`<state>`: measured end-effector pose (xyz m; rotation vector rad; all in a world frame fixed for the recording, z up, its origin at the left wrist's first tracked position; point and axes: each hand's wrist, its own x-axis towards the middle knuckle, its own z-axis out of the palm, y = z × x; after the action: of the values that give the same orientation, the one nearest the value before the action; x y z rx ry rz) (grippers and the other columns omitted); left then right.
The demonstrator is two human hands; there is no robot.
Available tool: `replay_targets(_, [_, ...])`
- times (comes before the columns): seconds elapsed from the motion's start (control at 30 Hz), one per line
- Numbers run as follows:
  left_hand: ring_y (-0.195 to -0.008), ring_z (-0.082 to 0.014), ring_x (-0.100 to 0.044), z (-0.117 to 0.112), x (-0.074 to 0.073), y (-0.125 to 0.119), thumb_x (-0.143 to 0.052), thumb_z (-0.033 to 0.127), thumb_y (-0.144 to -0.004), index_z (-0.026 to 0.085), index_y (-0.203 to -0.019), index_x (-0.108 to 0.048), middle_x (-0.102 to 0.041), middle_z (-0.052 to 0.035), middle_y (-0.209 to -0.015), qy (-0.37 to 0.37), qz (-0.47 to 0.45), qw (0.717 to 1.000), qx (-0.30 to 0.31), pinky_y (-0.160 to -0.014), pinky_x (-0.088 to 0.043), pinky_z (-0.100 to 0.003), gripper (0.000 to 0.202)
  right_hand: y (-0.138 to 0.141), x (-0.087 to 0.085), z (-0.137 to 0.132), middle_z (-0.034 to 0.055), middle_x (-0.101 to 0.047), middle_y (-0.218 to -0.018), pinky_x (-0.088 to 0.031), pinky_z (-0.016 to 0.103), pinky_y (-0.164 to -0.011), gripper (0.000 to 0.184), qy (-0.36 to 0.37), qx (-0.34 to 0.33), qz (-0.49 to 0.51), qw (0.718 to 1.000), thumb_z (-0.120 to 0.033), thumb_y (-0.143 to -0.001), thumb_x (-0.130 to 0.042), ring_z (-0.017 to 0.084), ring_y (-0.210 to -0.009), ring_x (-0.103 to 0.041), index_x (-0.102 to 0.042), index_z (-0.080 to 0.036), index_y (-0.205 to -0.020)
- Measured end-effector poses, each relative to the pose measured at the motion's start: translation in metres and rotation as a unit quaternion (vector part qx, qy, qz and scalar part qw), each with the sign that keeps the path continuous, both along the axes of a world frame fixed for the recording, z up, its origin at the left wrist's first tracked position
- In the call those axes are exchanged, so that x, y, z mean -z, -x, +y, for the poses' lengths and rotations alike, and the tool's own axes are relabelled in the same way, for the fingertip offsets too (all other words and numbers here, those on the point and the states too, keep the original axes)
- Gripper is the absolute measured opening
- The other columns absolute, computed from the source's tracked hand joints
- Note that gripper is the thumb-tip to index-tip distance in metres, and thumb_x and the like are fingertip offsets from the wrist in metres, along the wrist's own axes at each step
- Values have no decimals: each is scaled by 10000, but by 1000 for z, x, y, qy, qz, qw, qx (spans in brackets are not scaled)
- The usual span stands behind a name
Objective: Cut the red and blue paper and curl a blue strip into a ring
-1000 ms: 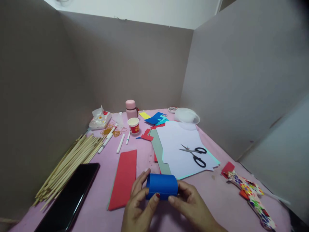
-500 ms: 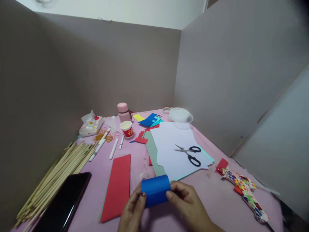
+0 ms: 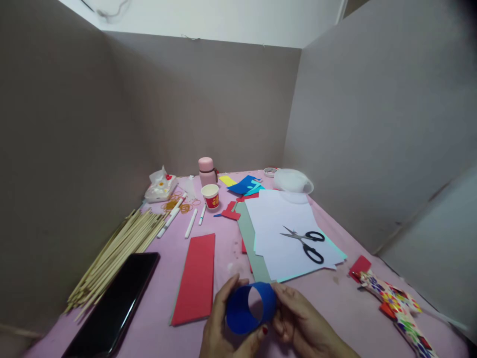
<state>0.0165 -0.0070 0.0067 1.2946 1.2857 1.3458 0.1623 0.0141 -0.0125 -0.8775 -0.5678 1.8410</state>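
A short blue paper tube (image 3: 269,301) is held between both hands near the table's front edge, one open end turned toward me. My left hand (image 3: 223,323) is wrapped round its left side, thumb along the lower rim. On the right side, the fingers of my right hand (image 3: 298,318) press against the tube's outer wall; some of them are hidden. To the left of the hands lies a red folded paper strip (image 3: 196,278). Scissors (image 3: 303,241) with black handles rest partly spread on a stack of white paper (image 3: 276,219) beyond my right hand.
A phone (image 3: 115,303) and a bundle of wooden sticks (image 3: 115,256) lie at left. Farther back stand a paper cup (image 3: 210,198), a pink flask (image 3: 207,171) and a tissue pack (image 3: 161,188). A flower-patterned glue gun (image 3: 395,303) lies at right. Grey partitions (image 3: 219,104) enclose the table.
The blue tube has been turned from lying sideways to showing its open end toward me. My left hand has shifted round it. The whole view has swung slightly left.
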Motion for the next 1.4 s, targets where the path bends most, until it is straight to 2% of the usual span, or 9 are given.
replay_targets(0.27, [-1118, -227, -548, 4, 5, 4, -630, 309, -727, 334, -1199, -502, -602, -28, -1216, -91, 77, 992, 35, -983, -397, -375, 490, -1, 9, 0, -83, -498, -392, -226, 98, -300, 340, -34, 7, -33, 999, -439, -724, -703, 14, -283, -355, -511, -160, -701])
replay_targets(0.4, [-1127, -239, -545, 5, 6, 9, -583, 198, -714, 281, -1208, -503, -594, -67, -1228, -80, 109, 989, 56, -991, -397, -399, 508, -2, 7, 2, -84, -496, -401, -227, 101, -314, 326, -32, 19, -66, 997, -446, -730, -694, 16, -301, -343, -530, -165, -755])
replay_targets(0.57, [-1321, -250, -337, 17, 2, 27, -466, 176, -775, 263, -1331, -372, -399, -94, -1418, -62, 158, 984, 58, -1075, -280, -488, 570, -5, -5, 11, -61, -538, -464, -274, 119, -363, 346, -60, 50, -134, 988, -466, -704, -706, 26, -362, -380, -551, -164, -772])
replay_targets(0.63, [-1340, -242, -296, 27, -4, 39, -423, 233, -828, 231, -1323, -368, -358, -116, -1432, -45, 176, 983, 38, -1075, -281, -496, 497, -7, -11, 16, -45, -562, -524, -320, 129, -399, 358, -78, 64, -155, 983, -471, -680, -724, 43, -434, -443, -568, -159, -763])
replay_targets(0.77, [-1288, -235, -363, 47, -14, 66, -404, 361, -859, 186, -1272, -399, -397, -134, -1378, -31, 176, 983, -41, -1054, -328, -467, 449, -7, -20, 25, -28, -579, -607, -383, 152, -467, 353, -107, 65, -183, 975, -450, -644, -758, 80, -568, -509, -596, -153, -746])
replay_targets(1.0, [-1232, -277, -407, 60, -21, 111, -425, 418, -823, 148, -1228, -462, -450, -147, -1323, -28, 230, 966, -112, -1029, -321, -497, 488, 7, -16, 27, -42, -556, -575, -370, 166, -453, 362, -114, 40, -185, 975, -472, -641, -747, 68, -511, -465, -588, -157, -722])
replay_targets(1.1, [-1222, -275, -423, 68, -25, 113, -418, 436, -809, 142, -1223, -470, -472, -146, -1304, -25, 259, 962, -83, -1028, -325, -482, 511, 8, -15, 27, -52, -530, -550, -350, 166, -423, 392, -106, 42, -178, 977, -484, -606, -764, 64, -477, -471, -580, -153, -708])
replay_targets(1.27, [-1206, -245, -468, 87, -32, 91, -376, 446, -820, 156, -1227, -474, -537, -122, -1278, -18, 318, 948, 13, -1025, -356, -425, 509, -1, -17, 32, -55, -520, -530, -339, 156, -407, 397, -106, 65, -166, 978, -487, -598, -766, 59, -455, -482, -577, -151, -696])
replay_targets(1.4, [-1206, -244, -471, 100, -25, 81, -347, 434, -822, 127, -1234, -487, -540, -130, -1291, -12, 382, 922, 63, -1043, -339, -398, 532, -13, -14, 36, -50, -524, -482, -317, 150, -393, 401, -107, 87, -164, 977, -503, -618, -743, 59, -426, -469, -559, -153, -680])
